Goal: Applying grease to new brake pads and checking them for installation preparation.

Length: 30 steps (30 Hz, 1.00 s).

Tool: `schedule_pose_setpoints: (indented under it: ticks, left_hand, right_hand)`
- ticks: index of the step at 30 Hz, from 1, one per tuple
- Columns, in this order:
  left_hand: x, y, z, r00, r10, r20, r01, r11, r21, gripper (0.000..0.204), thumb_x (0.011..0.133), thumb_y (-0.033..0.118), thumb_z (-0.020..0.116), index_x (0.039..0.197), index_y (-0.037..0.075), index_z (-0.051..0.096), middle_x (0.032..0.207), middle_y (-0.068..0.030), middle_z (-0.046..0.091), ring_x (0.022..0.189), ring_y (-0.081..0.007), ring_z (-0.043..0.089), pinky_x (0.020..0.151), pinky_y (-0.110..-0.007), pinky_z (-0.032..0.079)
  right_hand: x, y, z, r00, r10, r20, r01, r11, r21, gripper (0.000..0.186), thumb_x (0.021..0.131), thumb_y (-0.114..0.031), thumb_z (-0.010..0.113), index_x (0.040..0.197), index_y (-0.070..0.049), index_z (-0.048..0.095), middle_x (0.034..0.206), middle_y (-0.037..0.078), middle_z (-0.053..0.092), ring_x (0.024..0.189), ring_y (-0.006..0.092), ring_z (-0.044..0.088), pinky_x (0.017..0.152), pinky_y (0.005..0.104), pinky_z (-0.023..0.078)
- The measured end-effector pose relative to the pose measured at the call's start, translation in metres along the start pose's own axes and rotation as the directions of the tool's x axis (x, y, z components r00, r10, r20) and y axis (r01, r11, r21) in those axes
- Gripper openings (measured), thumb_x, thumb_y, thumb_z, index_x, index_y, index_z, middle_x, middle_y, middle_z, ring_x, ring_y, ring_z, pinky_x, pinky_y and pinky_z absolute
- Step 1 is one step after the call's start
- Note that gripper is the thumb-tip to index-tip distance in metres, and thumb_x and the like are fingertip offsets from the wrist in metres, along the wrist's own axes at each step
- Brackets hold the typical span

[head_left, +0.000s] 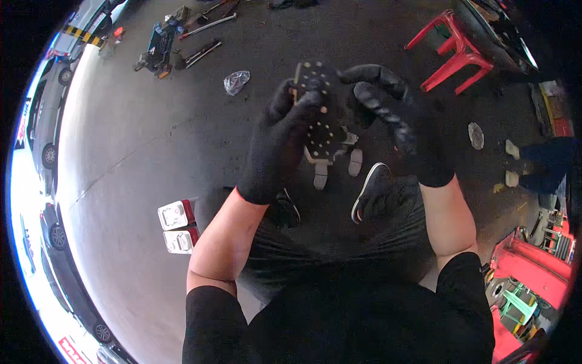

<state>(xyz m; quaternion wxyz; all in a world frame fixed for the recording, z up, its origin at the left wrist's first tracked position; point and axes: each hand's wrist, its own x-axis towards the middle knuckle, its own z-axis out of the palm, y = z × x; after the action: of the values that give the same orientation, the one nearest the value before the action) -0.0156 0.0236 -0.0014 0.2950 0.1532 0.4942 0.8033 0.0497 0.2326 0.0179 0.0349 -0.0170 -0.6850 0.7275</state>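
My gloved left hand (282,130) grips a flat, dark, spotted plate (321,136) with tan edges, probably brake pads; its thumb lies across the face. My gloved right hand (388,112) is just right of it, fingers bent and apart, one fingertip close to the plate's upper edge; I cannot tell whether it touches. Below the plate, a pale brake pad (321,177) and another pad (356,161) lie on the floor near my shoes (373,188).
Tools (200,54), a teal tool case (159,51) and plastic bags (236,82) lie beyond. Two blister packs (177,227) are at left, beside parked cars (51,255). A red stool (451,48), another person's legs (539,164) and red tool carts (527,267) are at right.
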Motion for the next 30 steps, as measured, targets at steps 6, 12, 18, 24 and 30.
schedule_pose_setpoints:
  ticks: [6,12,18,24,30]
  left_hand:
    - [0.009,-0.003,-0.013,0.988,0.13,-0.085,-0.136,0.988,-0.071,0.032,0.107,0.025,0.057,0.134,0.008,0.057,0.116,-0.0079,0.067,0.105,-0.0191,0.069,0.089,-0.037,0.058]
    - [0.009,-0.006,-0.01,0.993,0.083,-0.08,-0.096,0.979,-0.182,0.034,0.107,0.027,0.056,0.135,0.008,0.054,0.117,-0.0106,0.067,0.104,-0.0215,0.068,0.089,-0.039,0.058]
    - [0.008,-0.002,-0.011,0.997,0.033,-0.07,-0.048,0.975,-0.218,0.033,0.107,0.02,0.056,0.137,0.008,0.054,0.118,-0.0103,0.068,0.107,-0.0228,0.068,0.091,-0.039,0.057]
    - [0.011,-0.001,-0.011,0.996,0.072,-0.058,-0.074,0.997,-0.032,0.033,0.105,0.018,0.058,0.137,0.009,0.058,0.118,-0.0078,0.069,0.107,-0.0199,0.068,0.088,-0.037,0.056]
    - [0.007,0.001,-0.011,0.997,-0.08,-0.007,0.079,0.996,-0.033,0.034,0.105,0.021,0.06,0.136,0.006,0.06,0.12,-0.008,0.07,0.102,-0.019,0.069,0.086,-0.035,0.056]
  right_hand:
    - [-0.008,0.014,0.023,0.981,-0.151,0.123,0.152,0.988,0.002,0.03,0.096,-0.007,0.072,0.125,-0.002,0.065,0.109,0.003,0.071,0.097,0.0096,0.067,0.085,0.0268,0.055]
    - [-0.011,0.013,0.023,0.979,-0.154,0.13,0.183,0.95,-0.253,0.032,0.095,0.001,0.069,0.127,0.0,0.063,0.12,0.009,0.069,0.105,0.0132,0.067,0.092,0.0306,0.056]
    - [-0.008,0.013,0.027,0.982,-0.174,0.079,0.187,0.959,-0.211,0.031,0.088,-0.004,0.076,0.117,0.0,0.067,0.109,0.013,0.073,0.1,0.0152,0.07,0.091,0.0316,0.055]
    - [-0.011,0.007,0.024,0.989,-0.13,0.069,0.145,0.938,-0.316,0.03,0.096,0.003,0.067,0.126,-0.001,0.062,0.117,0.006,0.069,0.105,0.0126,0.066,0.096,0.0315,0.054]
    - [-0.011,0.009,0.024,0.986,-0.165,0.012,0.166,0.985,-0.054,0.028,0.095,-0.003,0.07,0.122,-0.002,0.064,0.112,0.005,0.07,0.103,0.0113,0.065,0.092,0.0291,0.053]
